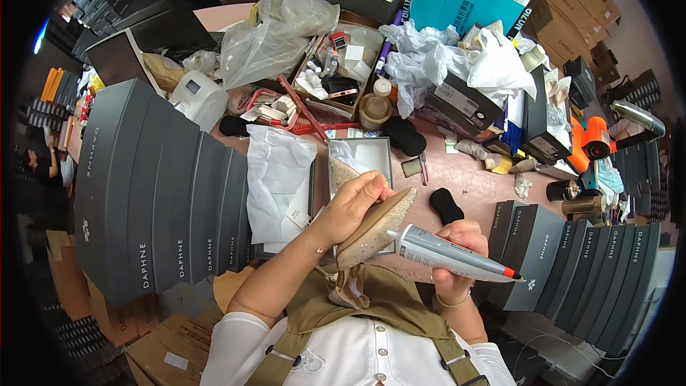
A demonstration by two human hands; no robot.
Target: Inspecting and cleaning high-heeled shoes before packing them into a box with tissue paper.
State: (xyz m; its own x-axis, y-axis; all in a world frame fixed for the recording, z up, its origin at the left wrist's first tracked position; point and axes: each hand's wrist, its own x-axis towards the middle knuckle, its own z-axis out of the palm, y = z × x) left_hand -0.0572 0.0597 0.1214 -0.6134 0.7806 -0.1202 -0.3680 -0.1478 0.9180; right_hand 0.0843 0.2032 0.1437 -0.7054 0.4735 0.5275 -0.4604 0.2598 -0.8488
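My left hand (pixel 355 204) is closed around a beige shoe (pixel 379 232) dotted with small shiny stones, its sole tilted upward. A strap or lining part of the shoe hangs toward my apron. In my right hand (pixel 459 254) lies a grey-and-white tube (pixel 446 256), probably glue, with a red-and-black tapered end pointing right. Its white nozzle is close to the shoe's studded side; whether it touches, I cannot tell. Beyond my left hand, another studded beige piece (pixel 343 171) shows over an open grey shoebox (pixel 382 151); my hand partly hides it.
Stacked dark grey shoeboxes stand left (pixel 161 193) and right (pixel 543 250). White tissue paper (pixel 279 171) covers a box at left. A carton of small supplies (pixel 343 64), a jar (pixel 374 111), black pads (pixel 446 206) and an orange heat-gun-like tool (pixel 592 144) lie around the pink table (pixel 464 171).
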